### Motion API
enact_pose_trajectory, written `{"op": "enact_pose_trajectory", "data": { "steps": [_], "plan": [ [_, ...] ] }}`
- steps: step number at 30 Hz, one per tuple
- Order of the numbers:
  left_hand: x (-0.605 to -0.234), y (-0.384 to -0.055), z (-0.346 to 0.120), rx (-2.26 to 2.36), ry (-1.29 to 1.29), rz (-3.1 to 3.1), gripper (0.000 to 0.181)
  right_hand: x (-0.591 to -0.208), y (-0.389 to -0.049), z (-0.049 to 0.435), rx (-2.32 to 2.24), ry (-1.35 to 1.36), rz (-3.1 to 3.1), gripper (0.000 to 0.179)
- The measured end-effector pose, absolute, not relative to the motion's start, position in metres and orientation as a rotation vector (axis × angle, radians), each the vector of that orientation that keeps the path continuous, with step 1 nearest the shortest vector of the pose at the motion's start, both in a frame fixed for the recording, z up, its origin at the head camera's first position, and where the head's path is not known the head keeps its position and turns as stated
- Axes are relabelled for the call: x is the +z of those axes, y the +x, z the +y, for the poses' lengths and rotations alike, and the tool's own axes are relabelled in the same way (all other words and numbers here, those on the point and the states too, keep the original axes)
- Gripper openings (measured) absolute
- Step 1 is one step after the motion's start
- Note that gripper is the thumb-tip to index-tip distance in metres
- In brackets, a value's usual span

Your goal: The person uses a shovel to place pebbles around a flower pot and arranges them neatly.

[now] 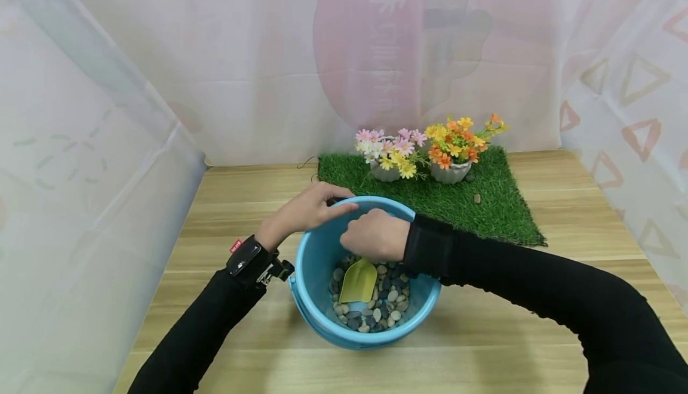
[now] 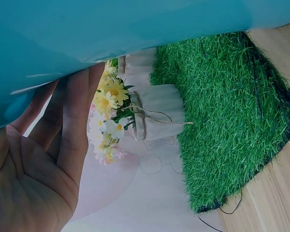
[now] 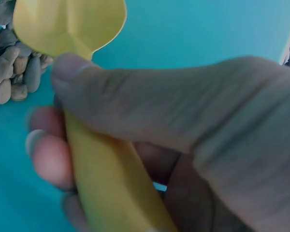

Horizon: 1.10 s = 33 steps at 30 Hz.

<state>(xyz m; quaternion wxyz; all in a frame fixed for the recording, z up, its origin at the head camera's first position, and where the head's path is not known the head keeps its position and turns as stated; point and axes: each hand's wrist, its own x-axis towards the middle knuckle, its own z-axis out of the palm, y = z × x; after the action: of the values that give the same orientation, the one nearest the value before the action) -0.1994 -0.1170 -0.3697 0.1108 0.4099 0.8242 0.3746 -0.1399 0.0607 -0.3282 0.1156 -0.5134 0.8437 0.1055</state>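
Note:
A light blue bucket (image 1: 304, 256) stands on the table with grey, black and tan pebbles (image 1: 395, 307) on its bottom. My left hand (image 1: 306, 208) grips its far left rim, thumb over the inside; the left wrist view has the fingers against the outer wall. Inside the bucket, my right hand (image 1: 373, 236) holds a yellow toy shovel (image 1: 359, 280) by its handle. The blade points down toward me at the pebbles, beside a bare blue patch of the bottom. In the right wrist view the thumb lies along the handle (image 3: 106, 179) and the fingers curl round it.
Behind the bucket lies a green artificial grass mat (image 1: 505, 203). On it stand a pot of pink, white and yellow flowers (image 1: 389, 155) and a pot of orange and yellow flowers (image 1: 454, 149). A small pebble (image 1: 476, 198) sits on the mat. Printed cloth surrounds the wooden table (image 1: 242, 191).

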Motion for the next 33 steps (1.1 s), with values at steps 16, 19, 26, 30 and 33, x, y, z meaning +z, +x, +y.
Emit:
{"op": "enact_pose_trajectory", "data": {
  "steps": [16,19,26,30,33],
  "plan": [
    [-0.370,-0.198,-0.118,1.105,1.197,2.423,0.023,-0.329,-0.146,0.053,0.422,-1.275,2.241,0.013],
    [-0.370,-0.199,-0.117,1.098,1.194,2.430,0.023,-0.330,-0.151,0.052,0.435,-1.219,2.185,0.015],
    [-0.367,-0.197,-0.116,1.099,1.186,2.431,0.023,-0.329,-0.156,0.051,0.386,-1.156,2.105,0.016],
    [-0.367,-0.197,-0.116,1.093,1.179,2.424,0.024,-0.328,-0.155,0.049,0.404,-1.201,2.105,0.015],
    [-0.368,-0.198,-0.116,1.104,1.188,2.417,0.023,-0.327,-0.151,0.048,0.436,-1.270,2.138,0.019]
  ]
}}
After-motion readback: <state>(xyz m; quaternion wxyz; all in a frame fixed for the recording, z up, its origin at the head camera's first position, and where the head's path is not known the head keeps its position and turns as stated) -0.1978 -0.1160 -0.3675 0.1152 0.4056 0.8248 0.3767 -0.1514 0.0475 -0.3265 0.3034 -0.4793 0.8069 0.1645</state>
